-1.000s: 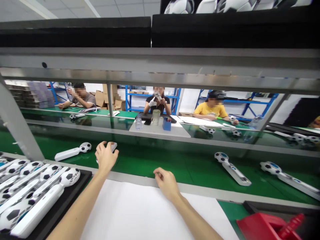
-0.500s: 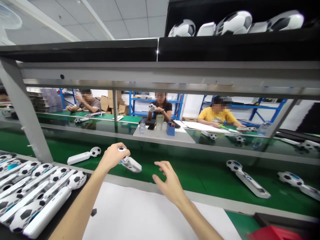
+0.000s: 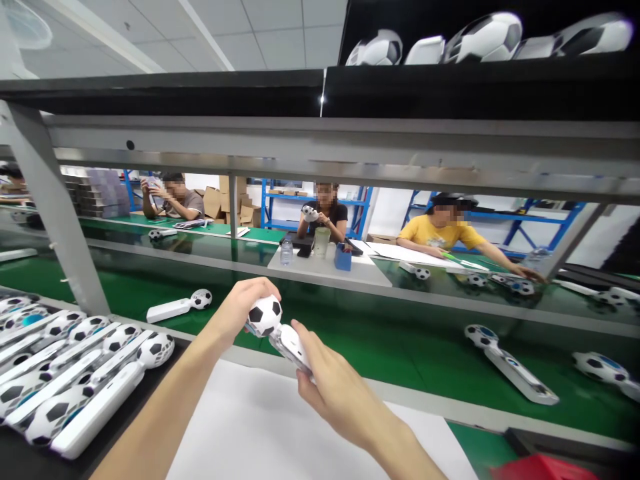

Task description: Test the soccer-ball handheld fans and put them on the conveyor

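A white handheld fan point(image 3: 266, 315) with a soccer-ball head hangs over the near edge of the green conveyor belt point(image 3: 380, 340). My left hand point(image 3: 248, 301) is closed around the ball head from the left and above, with some fingertips hidden behind it. Thumb and fingers of my right hand point(image 3: 333, 380) grip the white handle, which tilts down to the right. Beneath my forearms lies a white sheet point(image 3: 250, 420). To the left, several similar fans point(image 3: 107, 403) lie in rows in a dark tray point(image 3: 113, 440).
Another fan point(image 3: 175, 308) lies on the belt at left, and two more point(image 3: 520, 373) at right. A grey post point(image 3: 60, 213) and an overhead shelf point(image 3: 250, 97) frame the view. Lower right is a red object point(image 3: 537, 467). Across the belt sit co-workers point(image 3: 440, 230).
My right hand has moved left and closed on the fan's handle. The fan has turned in my left hand, so its ball faces me. A co-worker at right has stretched out an arm.
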Action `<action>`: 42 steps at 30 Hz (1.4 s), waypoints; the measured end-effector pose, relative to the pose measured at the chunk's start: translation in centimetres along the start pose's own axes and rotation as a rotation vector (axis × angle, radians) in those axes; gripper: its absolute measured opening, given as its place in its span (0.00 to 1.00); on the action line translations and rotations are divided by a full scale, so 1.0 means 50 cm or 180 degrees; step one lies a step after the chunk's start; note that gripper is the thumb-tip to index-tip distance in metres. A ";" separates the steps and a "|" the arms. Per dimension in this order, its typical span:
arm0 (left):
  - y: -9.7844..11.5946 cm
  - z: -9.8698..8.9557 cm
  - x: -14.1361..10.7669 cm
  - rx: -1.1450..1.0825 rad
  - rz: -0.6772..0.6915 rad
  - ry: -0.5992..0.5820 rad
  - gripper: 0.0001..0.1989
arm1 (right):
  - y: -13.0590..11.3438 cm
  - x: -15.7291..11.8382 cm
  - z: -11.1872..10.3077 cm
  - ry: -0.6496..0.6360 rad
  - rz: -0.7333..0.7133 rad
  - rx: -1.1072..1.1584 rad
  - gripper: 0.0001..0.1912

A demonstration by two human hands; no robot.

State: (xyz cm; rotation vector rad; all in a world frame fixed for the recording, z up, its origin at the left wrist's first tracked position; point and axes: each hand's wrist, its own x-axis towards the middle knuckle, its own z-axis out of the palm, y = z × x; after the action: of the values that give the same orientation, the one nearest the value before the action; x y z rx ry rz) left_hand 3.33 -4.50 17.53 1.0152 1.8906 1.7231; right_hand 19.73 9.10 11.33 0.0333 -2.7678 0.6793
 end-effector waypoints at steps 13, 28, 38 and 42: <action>0.033 0.024 -0.041 -0.0881 0.0763 -0.0610 0.19 | 0.003 0.011 -0.017 -0.0464 0.0282 0.4090 0.26; 0.006 0.016 -0.035 -0.0649 0.1698 -0.0454 0.15 | 0.005 0.008 -0.012 0.0270 0.0041 0.3322 0.25; 0.019 -0.019 -0.053 -0.0077 0.1630 -0.0540 0.18 | 0.002 -0.001 -0.025 -0.0162 0.0151 0.3323 0.27; 0.033 -0.028 -0.066 0.0165 0.1462 -0.0596 0.19 | 0.002 -0.004 -0.030 -0.0318 0.0186 0.3269 0.28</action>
State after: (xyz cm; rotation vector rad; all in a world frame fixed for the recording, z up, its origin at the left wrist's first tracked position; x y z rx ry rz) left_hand 4.95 -7.88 18.74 1.6713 1.6800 1.7385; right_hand 20.31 9.87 12.51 0.1982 -2.1895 2.0488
